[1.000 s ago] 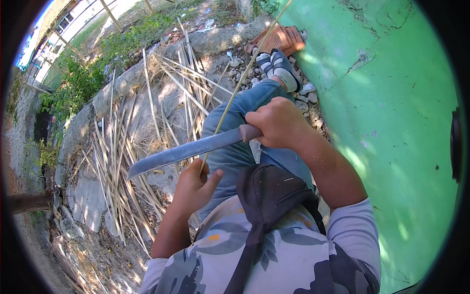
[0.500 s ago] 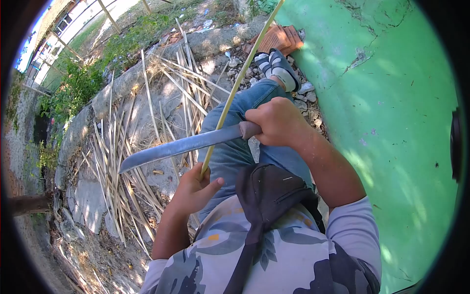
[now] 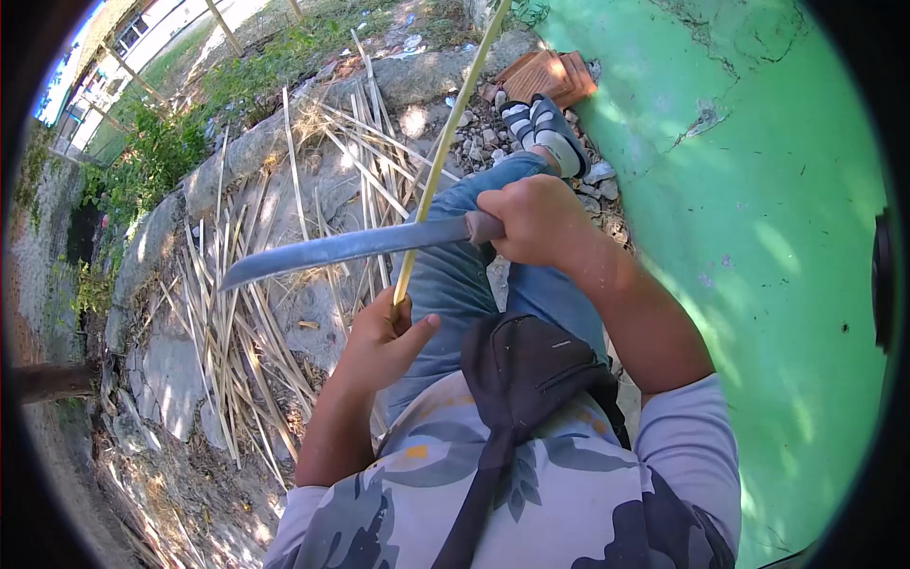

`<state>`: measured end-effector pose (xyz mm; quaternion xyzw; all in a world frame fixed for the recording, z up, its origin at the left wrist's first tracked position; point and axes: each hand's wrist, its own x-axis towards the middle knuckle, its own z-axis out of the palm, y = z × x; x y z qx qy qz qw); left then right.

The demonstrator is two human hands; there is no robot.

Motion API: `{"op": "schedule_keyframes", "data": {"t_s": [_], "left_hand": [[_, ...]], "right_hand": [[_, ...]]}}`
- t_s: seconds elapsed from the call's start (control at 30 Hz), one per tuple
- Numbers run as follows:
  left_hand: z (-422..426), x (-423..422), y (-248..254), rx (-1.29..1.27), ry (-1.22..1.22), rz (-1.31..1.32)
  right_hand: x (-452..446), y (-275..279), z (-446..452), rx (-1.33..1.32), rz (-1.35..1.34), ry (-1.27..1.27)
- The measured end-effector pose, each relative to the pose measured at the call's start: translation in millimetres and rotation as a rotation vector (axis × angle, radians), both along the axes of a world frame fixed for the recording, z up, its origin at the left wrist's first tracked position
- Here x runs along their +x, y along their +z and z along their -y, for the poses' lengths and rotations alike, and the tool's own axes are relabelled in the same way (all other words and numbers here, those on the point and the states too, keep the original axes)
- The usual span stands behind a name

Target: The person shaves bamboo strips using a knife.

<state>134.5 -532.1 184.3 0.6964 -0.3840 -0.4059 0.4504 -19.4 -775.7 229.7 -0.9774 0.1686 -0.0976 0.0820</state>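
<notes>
My right hand [image 3: 538, 220] is wrapped round the short handle of a machete [image 3: 351, 248], whose broad grey blade points left across my body. In my left hand [image 3: 387, 341] is the lower end of a long, thin bamboo strip [image 3: 444, 142], pinched with the thumb apart from it. The strip slants up and away toward the top of the view. Near its handle end, the blade crosses over the strip, a little above my left hand; whether the edge bites into it I cannot tell.
Many pale split strips [image 3: 232, 313] lie piled on the stony ground at left. A green wall [image 3: 739, 237] with cracks rises at right. Reddish tiles [image 3: 550, 78] and loose stones lie around my sandalled foot [image 3: 545, 133]. A black bag [image 3: 531, 360] rests on my lap.
My right hand and the machete have moved slightly up along the strip. My left hand has also shifted up a little, and the strip's far end has swung left.
</notes>
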Motion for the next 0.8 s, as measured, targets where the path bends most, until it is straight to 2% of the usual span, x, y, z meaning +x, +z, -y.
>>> {"op": "schedule_keyframes", "data": {"t_s": [0.07,0.3,0.4,0.7,0.8], "left_hand": [[6.0,-0.2,-4.9,0.021,0.062,-0.036],[1.0,1.1,-18.8,0.009,0.015,0.032],[2.9,-0.2,-13.5,0.024,0.039,-0.011],[1.5,2.9,-11.2,0.03,0.013,0.009],[-2.0,-3.7,-7.0,0.061,-0.01,0.056]], "right_hand": [[2.9,-4.4,-2.3,-0.033,-0.014,-0.009],[5.4,-10.4,-12.4,-0.026,-0.052,0.039],[10.6,-14.3,13.1,0.043,0.074,-0.136],[2.5,-10.9,-2.6,-0.013,0.07,0.057],[1.9,-17.0,29.7,0.018,0.089,-0.054]]}}
